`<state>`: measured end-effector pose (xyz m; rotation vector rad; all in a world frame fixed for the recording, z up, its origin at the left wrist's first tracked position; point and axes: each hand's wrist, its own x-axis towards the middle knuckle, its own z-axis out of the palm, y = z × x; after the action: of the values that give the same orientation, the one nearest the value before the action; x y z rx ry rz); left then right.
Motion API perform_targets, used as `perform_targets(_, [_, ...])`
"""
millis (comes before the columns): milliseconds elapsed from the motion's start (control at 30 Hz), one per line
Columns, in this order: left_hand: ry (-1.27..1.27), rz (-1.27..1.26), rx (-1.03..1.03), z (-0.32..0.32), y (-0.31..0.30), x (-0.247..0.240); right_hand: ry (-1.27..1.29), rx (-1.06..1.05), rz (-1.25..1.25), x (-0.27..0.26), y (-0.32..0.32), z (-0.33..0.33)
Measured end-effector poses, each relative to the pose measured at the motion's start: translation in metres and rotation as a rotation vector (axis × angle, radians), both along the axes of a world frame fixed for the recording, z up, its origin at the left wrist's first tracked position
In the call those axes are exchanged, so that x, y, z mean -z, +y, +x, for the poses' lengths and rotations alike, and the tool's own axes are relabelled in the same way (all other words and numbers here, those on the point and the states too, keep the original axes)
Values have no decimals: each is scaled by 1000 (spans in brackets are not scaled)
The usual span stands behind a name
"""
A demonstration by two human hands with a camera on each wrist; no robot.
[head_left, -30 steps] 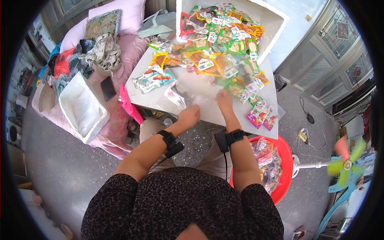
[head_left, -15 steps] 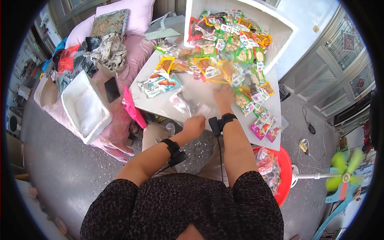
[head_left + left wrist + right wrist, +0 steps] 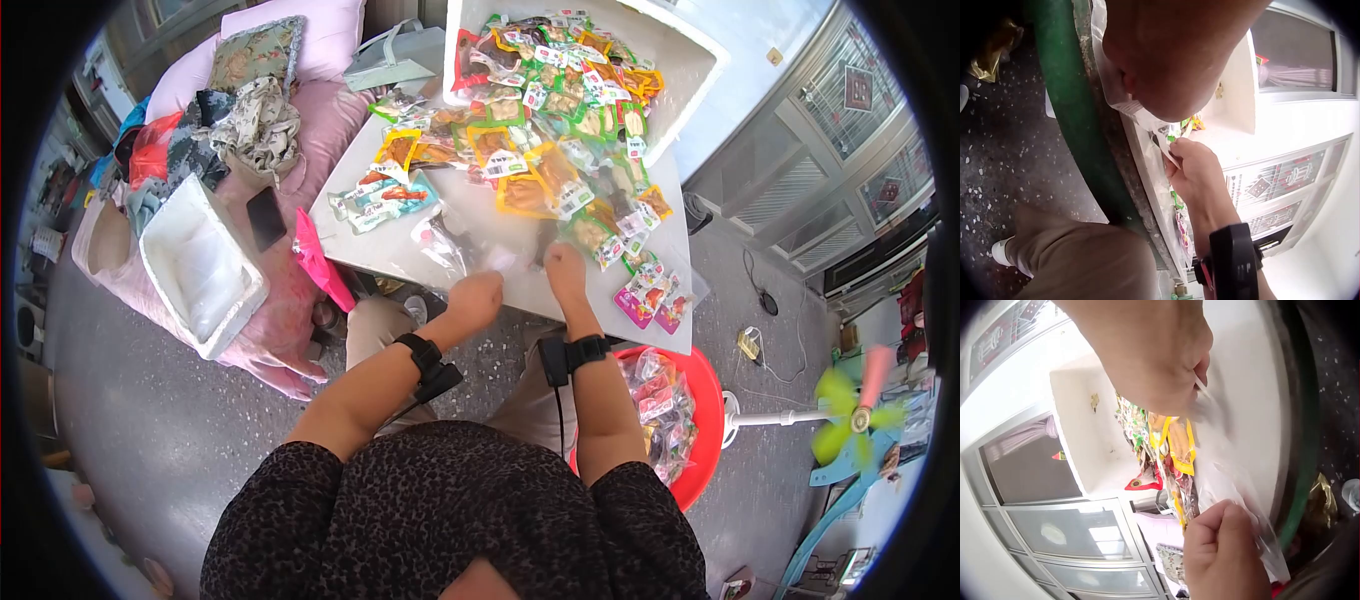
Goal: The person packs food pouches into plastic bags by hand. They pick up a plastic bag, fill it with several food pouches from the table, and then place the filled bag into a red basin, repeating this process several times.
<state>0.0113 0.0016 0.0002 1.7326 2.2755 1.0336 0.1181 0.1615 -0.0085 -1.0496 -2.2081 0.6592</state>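
My left hand (image 3: 475,300) is at the table's near edge and pinches a clear plastic bag (image 3: 1222,481). My right hand (image 3: 566,272), to its right, pinches another part of the bag's edge between thumb and fingers. Between both hands the film stretches over the white tabletop (image 3: 400,255). A clear packet with printing (image 3: 440,240) lies just beyond the left hand. Yellow-edged food pouches (image 3: 540,185) are spread past the hands, and green-edged pouches (image 3: 595,232) lie close to the right one.
A white foam box (image 3: 690,60) at the back is heaped with packets. Blue-white packets (image 3: 385,205) lie at the left, pink-edged pouches (image 3: 650,300) at the right corner. Below stands a red basin (image 3: 705,420) of bagged packets, near a turning fan (image 3: 855,410).
My right hand reached forward over the table with fingers spread half a second ago; now it is back near the edge, fingers curled on the bag. The left hand keeps its grip.
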Motion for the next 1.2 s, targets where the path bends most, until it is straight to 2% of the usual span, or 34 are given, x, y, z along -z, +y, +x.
perform_targets(100, [-3, 3, -12, 1, 0, -1, 106, -47, -249, -7, -23, 36])
perform_targets(200, [0, -5, 1, 2, -1, -4, 169, -29, -304, 0, -30, 60])
perform_targets(300, [22, -2, 4, 2, 0, -2, 215, 155, -288, 7, -23, 63])
perform_targets(400, [17, -23, 2, 2, 1, -2, 121, 103, -755, -30, -35, 54])
perform_targets(500, [-13, -59, -9, 1, 1, -3, 187, 33, -786, -31, -40, 49])
perform_targets(600, [-52, -7, 25, -1, -2, -4, 555, -117, -1140, -47, -45, 57])
perform_targets(700, [-153, -31, 32, -1, -7, -14, 660, -223, -1313, -68, -46, 67])
perform_targets(800, [91, 226, 95, 7, -19, -37, 626, -132, -1297, -86, -58, 69])
perform_targets(900, [64, 344, 291, 21, -22, -64, 548, -206, -1291, -89, -66, 75])
perform_targets(1000, [-59, 208, 425, 28, -25, -63, 574, -293, -1296, -98, -77, 78])
perform_targets(1100, [-187, 149, 369, 30, -27, -66, 844, -399, -1187, -82, -75, 93])
perform_targets(1200, [-937, -20, 261, 33, -21, -49, 477, 119, -709, -66, -73, 104])
